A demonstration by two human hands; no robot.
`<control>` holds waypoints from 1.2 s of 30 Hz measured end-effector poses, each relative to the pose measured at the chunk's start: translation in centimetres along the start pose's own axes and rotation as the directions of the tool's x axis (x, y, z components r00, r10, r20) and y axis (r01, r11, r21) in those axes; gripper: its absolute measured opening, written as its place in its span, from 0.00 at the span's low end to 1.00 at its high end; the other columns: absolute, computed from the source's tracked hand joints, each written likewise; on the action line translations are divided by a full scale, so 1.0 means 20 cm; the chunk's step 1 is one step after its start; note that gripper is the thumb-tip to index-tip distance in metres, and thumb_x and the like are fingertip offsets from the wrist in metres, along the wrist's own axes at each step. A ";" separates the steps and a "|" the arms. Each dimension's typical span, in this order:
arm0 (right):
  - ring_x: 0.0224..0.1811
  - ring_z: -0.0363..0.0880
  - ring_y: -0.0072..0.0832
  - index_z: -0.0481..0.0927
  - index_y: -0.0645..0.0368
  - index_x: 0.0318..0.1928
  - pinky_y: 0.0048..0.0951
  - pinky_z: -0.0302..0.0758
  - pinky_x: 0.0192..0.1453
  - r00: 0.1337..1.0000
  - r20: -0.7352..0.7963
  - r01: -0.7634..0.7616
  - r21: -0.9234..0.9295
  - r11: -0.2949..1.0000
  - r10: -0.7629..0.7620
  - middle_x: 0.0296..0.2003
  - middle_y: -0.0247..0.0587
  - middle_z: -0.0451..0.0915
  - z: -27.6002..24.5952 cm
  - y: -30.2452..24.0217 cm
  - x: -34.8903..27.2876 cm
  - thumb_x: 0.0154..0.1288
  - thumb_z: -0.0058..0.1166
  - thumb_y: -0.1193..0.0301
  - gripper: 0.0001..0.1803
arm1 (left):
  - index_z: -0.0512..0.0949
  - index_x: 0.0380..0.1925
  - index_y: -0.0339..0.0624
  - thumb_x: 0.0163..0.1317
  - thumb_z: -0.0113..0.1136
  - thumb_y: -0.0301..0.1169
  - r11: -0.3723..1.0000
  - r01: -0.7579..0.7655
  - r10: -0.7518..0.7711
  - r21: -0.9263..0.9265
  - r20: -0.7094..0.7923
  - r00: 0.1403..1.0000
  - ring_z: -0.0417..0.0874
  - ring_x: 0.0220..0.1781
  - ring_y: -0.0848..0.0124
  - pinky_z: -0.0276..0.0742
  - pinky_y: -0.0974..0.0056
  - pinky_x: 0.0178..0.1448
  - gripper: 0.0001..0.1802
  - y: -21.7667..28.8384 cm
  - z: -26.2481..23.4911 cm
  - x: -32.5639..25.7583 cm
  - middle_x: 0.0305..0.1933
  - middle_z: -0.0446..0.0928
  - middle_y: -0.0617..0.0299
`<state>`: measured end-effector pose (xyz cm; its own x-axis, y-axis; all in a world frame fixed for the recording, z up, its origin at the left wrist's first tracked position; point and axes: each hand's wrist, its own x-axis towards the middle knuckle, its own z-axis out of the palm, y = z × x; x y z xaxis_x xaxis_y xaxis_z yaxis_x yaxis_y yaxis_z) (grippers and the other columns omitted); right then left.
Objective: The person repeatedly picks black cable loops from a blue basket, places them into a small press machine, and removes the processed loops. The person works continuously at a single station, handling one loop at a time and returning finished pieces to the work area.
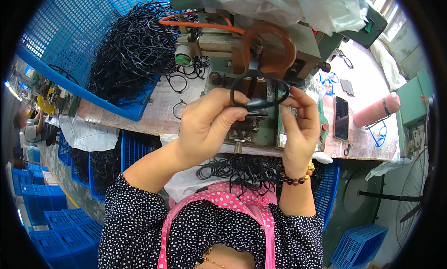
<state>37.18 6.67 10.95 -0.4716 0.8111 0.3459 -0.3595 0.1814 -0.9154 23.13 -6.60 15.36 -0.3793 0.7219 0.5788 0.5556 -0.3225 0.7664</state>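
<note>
Just in front of a green and grey bench machine [298, 45], I hold up a black eyeglass frame [287, 93] without lenses. My left hand [205, 122] pinches its left end between thumb and fingers. The fingers of my right hand [300, 124] close on its right end. Behind the frame are the machine's dark metal fixture and a reddish-brown translucent ring guard [292, 50], joined by an orange hose [200, 23]. Whether the frame touches the fixture I cannot tell.
A blue crate [70, 85] heaped with black eyeglass frames [132, 50] tilts at the left. More frames [237, 173] lie below the table edge by my lap. At right are a phone [341, 117], a pink bottle [377, 109], blue frames [379, 135] and a fan [412, 199].
</note>
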 end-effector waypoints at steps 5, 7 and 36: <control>0.52 0.77 0.23 0.75 0.66 0.57 0.24 0.70 0.60 0.980 -0.156 0.103 -0.121 0.987 -0.121 0.48 0.40 0.81 -0.21 0.00 -0.03 0.69 0.52 0.83 0.17 | 0.79 0.41 0.33 0.66 0.60 0.24 1.000 -0.015 0.015 -0.027 -0.023 1.000 0.84 0.31 0.69 0.77 0.67 0.35 0.07 -0.05 0.03 0.04 0.31 0.81 0.57; 0.52 0.76 0.23 0.75 0.66 0.57 0.25 0.70 0.60 0.918 -0.264 0.214 -0.299 0.930 -0.296 0.48 0.40 0.80 -0.30 0.05 -0.04 0.70 0.52 0.82 0.16 | 0.79 0.41 0.33 0.64 0.61 0.24 0.993 -0.102 0.101 0.064 0.017 0.995 0.83 0.30 0.64 0.77 0.64 0.35 0.07 -0.07 0.02 0.03 0.31 0.80 0.56; 0.36 0.77 0.24 0.83 0.64 0.45 0.30 0.74 0.52 0.946 -0.164 0.132 -0.591 0.796 -0.280 0.34 0.36 0.80 -0.32 0.37 -0.06 0.67 0.57 0.81 0.08 | 0.76 0.42 0.34 0.65 0.62 0.40 0.611 0.508 -0.535 0.607 -0.156 0.830 0.84 0.41 0.48 0.78 0.51 0.46 0.18 -0.64 -0.42 -0.38 0.39 0.82 0.44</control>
<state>40.25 10.67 2.39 -0.2133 0.8080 0.5492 0.1275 0.5804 -0.8043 12.77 -13.05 3.56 -0.7275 0.6766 0.1136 0.5960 0.5412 0.5932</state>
